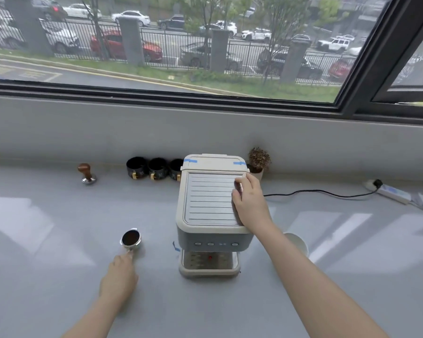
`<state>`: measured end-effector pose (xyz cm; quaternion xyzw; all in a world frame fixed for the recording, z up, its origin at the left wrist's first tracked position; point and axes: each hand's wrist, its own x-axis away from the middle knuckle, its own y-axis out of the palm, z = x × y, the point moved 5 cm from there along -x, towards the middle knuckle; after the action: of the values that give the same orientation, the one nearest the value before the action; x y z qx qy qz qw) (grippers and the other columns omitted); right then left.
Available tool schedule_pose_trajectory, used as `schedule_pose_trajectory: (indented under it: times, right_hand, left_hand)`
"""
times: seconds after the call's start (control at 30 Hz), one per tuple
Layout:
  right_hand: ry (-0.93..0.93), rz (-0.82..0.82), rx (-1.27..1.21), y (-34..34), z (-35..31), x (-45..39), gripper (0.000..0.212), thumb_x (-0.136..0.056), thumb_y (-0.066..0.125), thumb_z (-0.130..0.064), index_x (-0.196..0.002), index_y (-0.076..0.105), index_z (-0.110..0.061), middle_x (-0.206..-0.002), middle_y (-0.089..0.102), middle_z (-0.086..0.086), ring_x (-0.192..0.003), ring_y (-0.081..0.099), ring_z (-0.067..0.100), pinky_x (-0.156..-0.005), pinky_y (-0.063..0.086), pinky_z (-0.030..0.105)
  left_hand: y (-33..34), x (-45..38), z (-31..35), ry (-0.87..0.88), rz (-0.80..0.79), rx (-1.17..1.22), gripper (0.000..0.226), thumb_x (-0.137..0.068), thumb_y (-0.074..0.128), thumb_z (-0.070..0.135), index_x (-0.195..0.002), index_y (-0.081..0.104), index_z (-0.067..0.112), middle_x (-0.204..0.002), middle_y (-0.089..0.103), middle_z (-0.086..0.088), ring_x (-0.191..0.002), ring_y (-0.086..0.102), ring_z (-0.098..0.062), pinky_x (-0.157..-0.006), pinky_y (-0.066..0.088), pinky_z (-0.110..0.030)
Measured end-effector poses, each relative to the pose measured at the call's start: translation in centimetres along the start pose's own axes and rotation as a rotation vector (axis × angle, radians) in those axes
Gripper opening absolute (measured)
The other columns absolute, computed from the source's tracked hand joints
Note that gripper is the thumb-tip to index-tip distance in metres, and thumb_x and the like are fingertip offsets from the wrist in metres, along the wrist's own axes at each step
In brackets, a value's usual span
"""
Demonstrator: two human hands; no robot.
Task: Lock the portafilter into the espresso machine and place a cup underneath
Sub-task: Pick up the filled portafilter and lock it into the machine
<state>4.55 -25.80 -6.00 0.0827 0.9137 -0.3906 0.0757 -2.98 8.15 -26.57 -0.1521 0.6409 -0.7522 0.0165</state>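
Note:
A metal portafilter (131, 238) filled with dark coffee grounds lies on the grey counter, left of the espresso machine (211, 211). My left hand (119, 276) is closed around its handle, which the hand hides. My right hand (248, 201) rests flat on the right side of the machine's ribbed top. A white paper cup (298, 243) stands to the right of the machine, partly hidden behind my right forearm. The drip tray (209, 264) under the machine's front holds nothing.
Three black cups (154, 169) line the back wall left of the machine, with a wooden-handled tamper (87, 173) further left. A small potted plant (258, 161) stands behind the machine. A black cable (315, 192) runs right to a power strip (393, 192).

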Motion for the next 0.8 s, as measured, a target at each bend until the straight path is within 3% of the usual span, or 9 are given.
schedule_pose_trajectory:
  times: [0.1, 0.2, 0.3, 0.4, 0.53, 0.67, 0.8]
  right_hand:
    - [0.019, -0.007, -0.022, 0.0, 0.4, -0.1, 0.029, -0.096, 0.044, -0.022, -0.123, 0.051, -0.017, -0.149, 0.032, 0.003, -0.125, 0.045, 0.023, -0.091, 0.036, 0.026]
    - [0.028, -0.017, -0.012, 0.1, 0.5, -0.2, 0.031, -0.096, 0.043, -0.023, -0.125, 0.05, -0.017, -0.151, 0.029, 0.004, -0.127, 0.044, 0.023, -0.092, 0.036, 0.027]
    - [0.024, -0.017, 0.0, 0.0, 0.5, -0.2, 0.032, -0.097, 0.043, -0.023, -0.127, 0.05, -0.017, -0.151, 0.028, 0.005, -0.128, 0.043, 0.023, -0.091, 0.033, 0.024]
    - [0.021, -0.015, 0.015, 0.0, 0.6, -0.3, 0.032, -0.097, 0.044, -0.022, -0.127, 0.051, -0.016, -0.151, 0.028, 0.005, -0.127, 0.044, 0.024, -0.089, 0.032, 0.023]
    - [0.03, -0.023, 0.033, 0.2, 0.6, -0.4, 0.032, -0.097, 0.043, -0.024, -0.127, 0.05, -0.017, -0.152, 0.027, 0.005, -0.125, 0.047, 0.026, -0.086, 0.034, 0.026]
    - [0.036, -0.045, 0.05, 0.4, 0.6, -0.4, 0.034, -0.097, 0.04, -0.026, -0.13, 0.048, -0.02, -0.154, 0.023, 0.007, -0.13, 0.043, 0.029, -0.093, 0.037, 0.032]
    - [0.05, -0.136, 0.132, 0.7, 0.4, -0.4, 0.043, -0.095, 0.039, -0.037, -0.137, 0.041, -0.029, -0.159, 0.015, 0.006, -0.135, 0.034, 0.034, -0.104, 0.034, 0.042]
  left_hand:
    - [1.7, 0.4, -0.8, -0.037, -0.08, 0.077, 0.064, -0.086, 0.039, 0.009, -0.147, 0.02, 0.017, -0.118, 0.049, -0.006, -0.109, 0.053, -0.025, -0.072, 0.045, -0.033]
    - [2.4, -0.1, -1.4, -0.111, -0.094, 0.179, 0.052, -0.086, 0.039, 0.008, -0.138, 0.031, 0.008, -0.112, 0.054, -0.011, -0.101, 0.058, -0.03, -0.078, 0.051, -0.04]
    - [2.0, 0.2, -0.9, -0.209, -0.161, 0.304, 0.03, -0.087, 0.048, 0.008, -0.115, 0.041, 0.0, -0.107, 0.058, -0.018, -0.093, 0.06, -0.038, -0.072, 0.046, -0.039]
    - [1.8, 0.7, -0.7, -0.281, -0.168, 0.401, 0.013, -0.088, 0.044, 0.006, -0.097, 0.036, 0.002, -0.083, 0.057, -0.016, -0.074, 0.054, -0.035, -0.067, 0.045, -0.04]
    - [1.8, 1.6, -1.8, -0.342, -0.143, 0.529, 0.012, -0.086, 0.046, 0.017, -0.097, 0.044, 0.013, -0.072, 0.062, -0.013, -0.054, 0.059, -0.026, -0.052, 0.044, -0.03]
    - [2.3, 2.3, -2.7, -0.448, -0.17, 0.795, 0.013, -0.081, 0.046, 0.019, -0.086, 0.053, 0.01, -0.055, 0.055, -0.014, -0.041, 0.048, -0.026, -0.051, 0.045, -0.035]
    - [1.0, 3.7, -2.2, -0.369, -0.141, 0.75, 0.008, -0.08, 0.048, 0.013, -0.076, 0.047, 0.006, -0.055, 0.049, -0.011, -0.038, 0.043, -0.024, -0.045, 0.039, -0.03]
